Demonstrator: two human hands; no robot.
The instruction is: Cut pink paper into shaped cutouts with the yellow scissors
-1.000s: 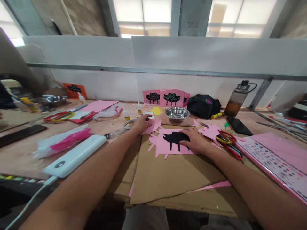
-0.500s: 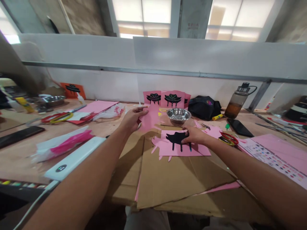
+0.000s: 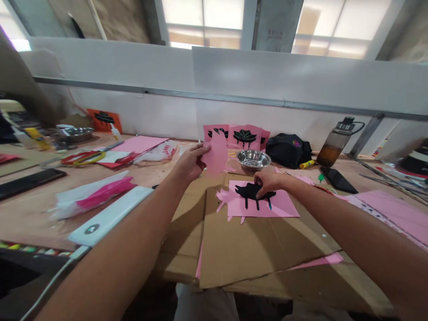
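Observation:
My left hand (image 3: 193, 161) is closed on a piece of pink paper (image 3: 216, 156) with a notched upper edge, held up off the table. Behind it stands a pink card bearing a black shape with white dots, partly covered. My right hand (image 3: 269, 180) has its fingers pinched at the upper right part of a black paper cutout (image 3: 249, 191), roof-like with thin legs. That cutout lies on a pink card (image 3: 284, 209). Under the card's left side, a pink paper cutout (image 3: 223, 196) sticks out. Brown cardboard (image 3: 247, 249) lies beneath them all.
Behind the card is a steel bowl (image 3: 253, 159), with a black cap-like cloth item (image 3: 288, 150) and a bottle (image 3: 335, 143) to its right. A phone (image 3: 338, 179) lies near the bottle. At left are scissors (image 3: 83, 158), plastic bags and a white power bank (image 3: 112, 214).
My left hand has lifted the pink paper a little, and it now overlaps the leftmost standing card. My right hand stays at the black cutout. The camera view has shifted slightly.

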